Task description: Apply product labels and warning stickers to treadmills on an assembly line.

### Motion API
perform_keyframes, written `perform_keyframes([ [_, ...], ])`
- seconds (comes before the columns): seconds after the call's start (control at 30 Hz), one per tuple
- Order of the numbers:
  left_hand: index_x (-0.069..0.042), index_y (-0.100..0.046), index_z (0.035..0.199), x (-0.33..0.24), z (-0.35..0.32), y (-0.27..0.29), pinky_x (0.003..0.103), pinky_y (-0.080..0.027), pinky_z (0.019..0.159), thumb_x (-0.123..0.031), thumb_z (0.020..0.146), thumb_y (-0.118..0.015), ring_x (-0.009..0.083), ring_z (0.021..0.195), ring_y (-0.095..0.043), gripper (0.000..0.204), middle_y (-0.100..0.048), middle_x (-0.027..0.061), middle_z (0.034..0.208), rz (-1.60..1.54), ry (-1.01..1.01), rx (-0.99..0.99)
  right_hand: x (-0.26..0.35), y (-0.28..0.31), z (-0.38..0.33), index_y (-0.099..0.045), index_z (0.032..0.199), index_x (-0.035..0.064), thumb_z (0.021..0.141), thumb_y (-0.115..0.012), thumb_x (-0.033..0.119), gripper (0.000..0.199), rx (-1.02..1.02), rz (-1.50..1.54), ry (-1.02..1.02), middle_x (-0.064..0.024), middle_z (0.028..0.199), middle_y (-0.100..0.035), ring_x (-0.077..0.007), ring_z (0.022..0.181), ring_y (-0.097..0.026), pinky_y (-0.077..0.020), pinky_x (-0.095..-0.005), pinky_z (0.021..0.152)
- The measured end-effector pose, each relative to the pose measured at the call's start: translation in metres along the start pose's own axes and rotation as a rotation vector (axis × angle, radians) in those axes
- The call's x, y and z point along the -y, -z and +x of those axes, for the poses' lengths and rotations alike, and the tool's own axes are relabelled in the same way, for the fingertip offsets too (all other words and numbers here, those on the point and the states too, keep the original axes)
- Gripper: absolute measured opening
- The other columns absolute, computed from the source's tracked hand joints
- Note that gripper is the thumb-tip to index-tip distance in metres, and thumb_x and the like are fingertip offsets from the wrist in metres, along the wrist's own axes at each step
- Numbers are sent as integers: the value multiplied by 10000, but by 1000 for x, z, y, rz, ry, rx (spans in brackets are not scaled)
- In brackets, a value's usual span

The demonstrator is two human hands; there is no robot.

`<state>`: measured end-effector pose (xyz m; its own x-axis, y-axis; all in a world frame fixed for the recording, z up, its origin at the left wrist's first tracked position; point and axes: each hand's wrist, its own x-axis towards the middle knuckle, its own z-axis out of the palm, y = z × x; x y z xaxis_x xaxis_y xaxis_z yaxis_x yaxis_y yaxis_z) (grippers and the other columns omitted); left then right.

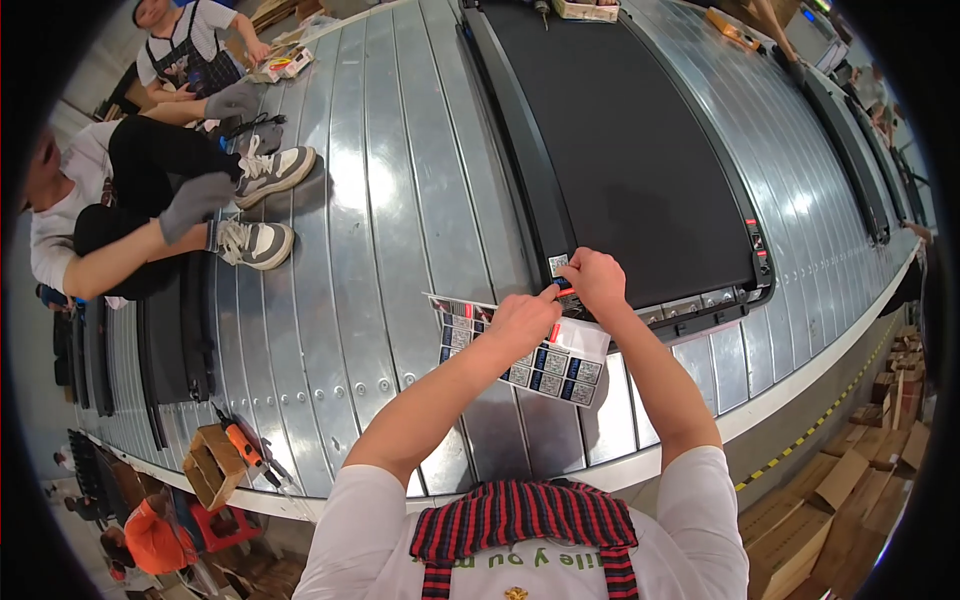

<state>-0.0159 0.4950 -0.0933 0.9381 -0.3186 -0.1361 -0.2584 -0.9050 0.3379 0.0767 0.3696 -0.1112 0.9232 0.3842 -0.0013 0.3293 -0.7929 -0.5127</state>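
Note:
A flat treadmill (640, 150) with a black belt and dark side rails lies on the metal slats in front of me. At its near left corner my left hand (528, 322) is closed over a sheet of labels (545, 372), its forefinger stretched to the corner. The sheet hangs below that hand and carries rows of black, white and blue squares. My right hand (598, 283) is bent at the same corner, fingertips pressed together beside a small square code label (558, 265) on the rail. Whatever its fingertips pinch is hidden.
A person in grey gloves sits at the left, shoes (262, 245) on the slatted conveyor (380, 200). Another person stands beyond. An orange power tool (245, 447) lies near a cardboard box (212, 468) at the near left edge. Cartons (800, 540) are stacked at the lower right.

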Motion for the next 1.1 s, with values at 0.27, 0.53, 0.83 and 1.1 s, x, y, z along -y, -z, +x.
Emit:
perform_keyframes([
  [0.27,-70,-572,785,37,-67,20,421,-459,625,-204,768,-546,313,710,-575,137,-587,101,765,-87,31,34,-5,-18,-42,-520,980,3,711,-583,98,292,-193,-252,640,-140,983,-583,-282,918,-553,-414,-369,831],
  [0.53,18,-586,1007,28,-200,64,274,-456,717,-152,814,-606,100,801,-555,259,-624,48,894,-1517,580,-474,17,-19,-25,-461,1077,-25,756,-583,190,405,-156,-447,463,-160,1044,-542,-286,1048,-482,-348,-363,934],
  [0.83,1,-526,1086,-3,-266,26,288,-443,797,-190,828,-593,139,891,-561,329,-591,68,1011,-1802,599,-831,99,21,-135,-465,1186,6,890,-407,435,524,695,1295,103,-120,1103,-549,-201,994,-531,-415,-358,855],
  [1.1,18,-492,1128,-35,-280,3,299,-446,814,-200,876,-516,159,929,-559,334,-571,86,1063,-1819,517,-777,98,25,-234,-582,935,-43,860,-529,143,208,551,1130,-87,-38,822,-619,-71,708,-552,-460,-230,637],
])
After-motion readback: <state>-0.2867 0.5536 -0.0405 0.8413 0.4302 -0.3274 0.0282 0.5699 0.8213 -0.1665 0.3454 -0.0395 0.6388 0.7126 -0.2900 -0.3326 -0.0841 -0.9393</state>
